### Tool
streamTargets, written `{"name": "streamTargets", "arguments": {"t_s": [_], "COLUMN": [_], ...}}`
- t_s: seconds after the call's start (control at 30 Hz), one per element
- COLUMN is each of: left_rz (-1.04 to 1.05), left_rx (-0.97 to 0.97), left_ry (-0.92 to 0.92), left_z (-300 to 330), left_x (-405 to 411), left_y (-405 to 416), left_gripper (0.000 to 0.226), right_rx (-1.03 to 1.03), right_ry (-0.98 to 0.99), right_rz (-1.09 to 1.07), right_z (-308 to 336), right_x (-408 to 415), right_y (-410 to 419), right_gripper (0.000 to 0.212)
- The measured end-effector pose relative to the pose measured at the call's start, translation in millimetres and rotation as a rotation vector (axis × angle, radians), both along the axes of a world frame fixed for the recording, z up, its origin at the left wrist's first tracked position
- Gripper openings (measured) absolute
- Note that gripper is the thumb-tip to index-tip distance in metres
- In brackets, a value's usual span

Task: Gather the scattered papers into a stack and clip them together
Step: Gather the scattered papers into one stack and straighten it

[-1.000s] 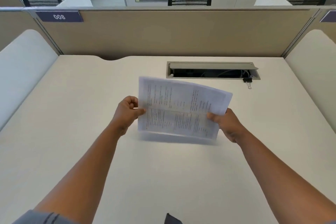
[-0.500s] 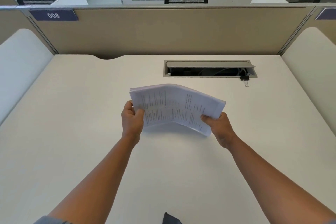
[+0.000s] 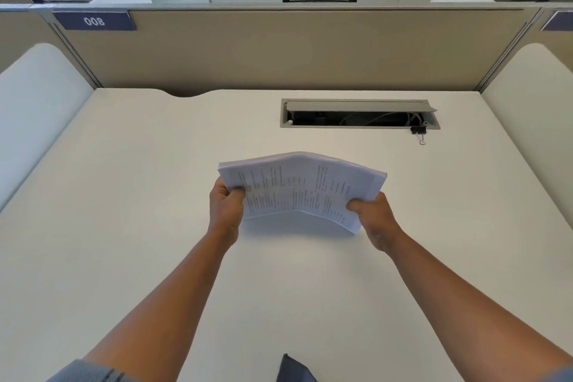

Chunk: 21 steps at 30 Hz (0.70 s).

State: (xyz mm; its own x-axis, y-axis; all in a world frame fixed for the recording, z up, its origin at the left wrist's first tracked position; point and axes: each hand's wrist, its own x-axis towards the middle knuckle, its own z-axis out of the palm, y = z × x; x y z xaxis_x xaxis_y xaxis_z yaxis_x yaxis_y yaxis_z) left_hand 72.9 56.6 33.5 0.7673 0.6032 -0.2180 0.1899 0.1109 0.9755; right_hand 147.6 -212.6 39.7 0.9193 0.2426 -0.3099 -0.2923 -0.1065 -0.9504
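A stack of printed white papers is held above the middle of the desk, bowed upward along its centre. My left hand grips its left edge, thumb on top. My right hand grips the lower right corner, thumb on the top sheet. A small black binder clip lies on the desk at the far right, beside the front edge of the cable box, apart from both hands.
A grey cable box with its lid raised is set into the white desk at the back. Beige partition closes the far side; white side panels flank the desk. A dark object pokes in at the bottom edge.
The papers have tilted from nearly upright down to a flatter, arched position, slightly lower. Both hands keep their hold on the edges.
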Motion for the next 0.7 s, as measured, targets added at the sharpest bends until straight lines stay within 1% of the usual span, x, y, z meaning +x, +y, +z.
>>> {"name": "streamTargets", "arguments": {"t_s": [0.1,0.3,0.5,0.57,0.63,0.7], "left_rz": [-0.008,-0.108,-0.163,-0.163,-0.165,-0.168], "left_rx": [-0.037,-0.094,-0.081,-0.083,-0.074,-0.072], "left_ry": [-0.001,0.019,-0.007,0.006,0.023,0.027], "left_z": [0,-1,0,-3,-7,-9], "left_x": [-1,-1,-5,-6,-8,-8], "left_y": [-3,6,13,12,11,11], "left_gripper": [0.036,0.037,0.027,0.028,0.029,0.034], "right_rx": [0.023,0.023,0.047,0.053,0.050,0.050], "right_ry": [0.035,0.050,0.037,0.044,0.044,0.042], "right_rz": [-0.008,-0.013,-0.037,-0.038,-0.036,-0.039], "right_z": [-1,-3,2,2,-2,-3], "right_x": [-3,-1,2,1,-1,-2], "right_y": [1,-1,0,1,1,2], "right_gripper": [0.040,0.039,0.032,0.034,0.030,0.034]}}
